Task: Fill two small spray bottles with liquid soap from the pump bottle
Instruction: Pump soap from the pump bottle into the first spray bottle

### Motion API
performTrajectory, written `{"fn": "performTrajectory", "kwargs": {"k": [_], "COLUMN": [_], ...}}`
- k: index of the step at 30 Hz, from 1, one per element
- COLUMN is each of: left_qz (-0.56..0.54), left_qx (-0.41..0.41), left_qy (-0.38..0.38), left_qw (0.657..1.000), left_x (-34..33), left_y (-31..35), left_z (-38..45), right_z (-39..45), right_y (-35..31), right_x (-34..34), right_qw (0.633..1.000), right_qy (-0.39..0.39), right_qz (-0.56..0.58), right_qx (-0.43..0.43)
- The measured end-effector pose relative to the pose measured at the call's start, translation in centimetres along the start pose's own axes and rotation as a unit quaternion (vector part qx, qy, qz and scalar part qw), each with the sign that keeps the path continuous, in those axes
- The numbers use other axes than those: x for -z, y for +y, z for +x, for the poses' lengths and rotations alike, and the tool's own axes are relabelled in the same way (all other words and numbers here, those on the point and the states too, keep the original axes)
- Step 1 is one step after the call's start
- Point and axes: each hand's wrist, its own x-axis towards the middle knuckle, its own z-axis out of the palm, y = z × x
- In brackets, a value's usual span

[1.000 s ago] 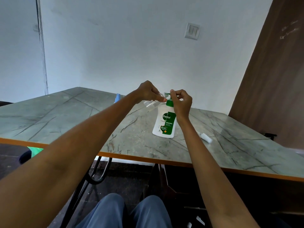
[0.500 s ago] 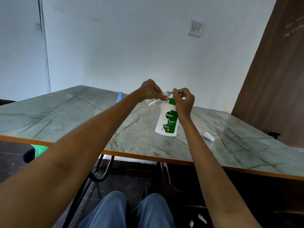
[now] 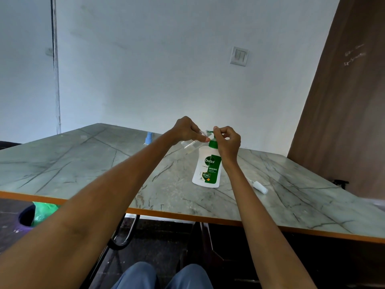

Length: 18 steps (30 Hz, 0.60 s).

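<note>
Marble-look table (image 3: 125,163) against a plain wall, pump bottle (image 3: 207,167) at 12 o'clock: left hand (image 3: 186,129) grips the tilted spray bottle (image 3: 191,146), right hand (image 3: 228,140) pinches the nozzle, so I'd seat the mouth under the spout and pump slowly.

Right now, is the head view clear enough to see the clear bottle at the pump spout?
Head view: even, soft light, no glare; wide-angle bending at the edges; the small clear bottle in the left hand is faint against the table, its mouth partly hidden by fingers.
</note>
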Motion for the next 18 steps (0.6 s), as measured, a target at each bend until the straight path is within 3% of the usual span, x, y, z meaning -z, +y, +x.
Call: {"fn": "performTrajectory", "kwargs": {"k": [18], "left_qz": [0.009], "left_qx": [0.005], "left_qy": [0.009], "left_qw": [1.0], "left_x": [-0.04], "left_y": [0.2], "left_z": [0.01], "right_z": [0.0], "right_y": [-0.31], "right_x": [0.22], "right_qw": [1.0], "right_qy": [-0.006], "right_qz": [-0.004], "right_qx": [0.007]}}
